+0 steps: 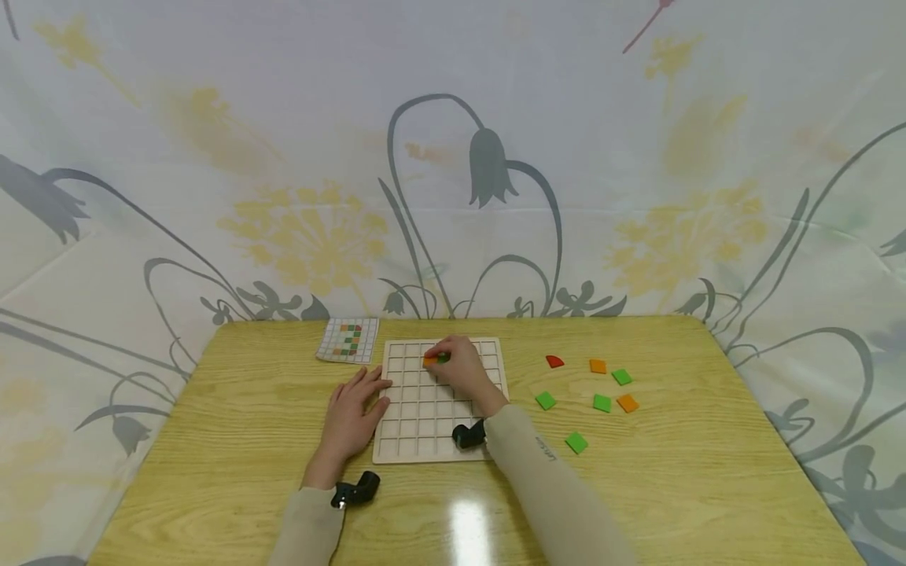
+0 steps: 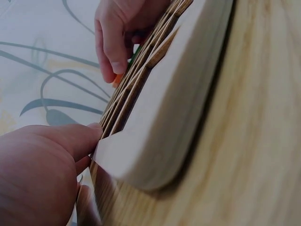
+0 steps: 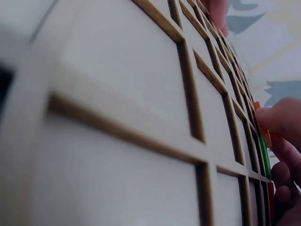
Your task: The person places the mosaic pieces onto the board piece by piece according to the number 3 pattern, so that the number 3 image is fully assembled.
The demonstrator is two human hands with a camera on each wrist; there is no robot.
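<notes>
A pale wooden grid board lies on the table, its square cells divided by raised strips. My right hand pinches an orange square tile between thumb and finger at the far part of the grid. Beside it sits a green tile, with a red piece farther along, partly hidden by the fingers in the right wrist view. My left hand rests at the board's left edge, fingers extended and fingertips on the rim.
A pattern card with coloured squares lies beyond the left hand. Right of the board are a red quarter-circle piece and scattered green tiles and orange tiles. A flowered cloth hangs behind the table.
</notes>
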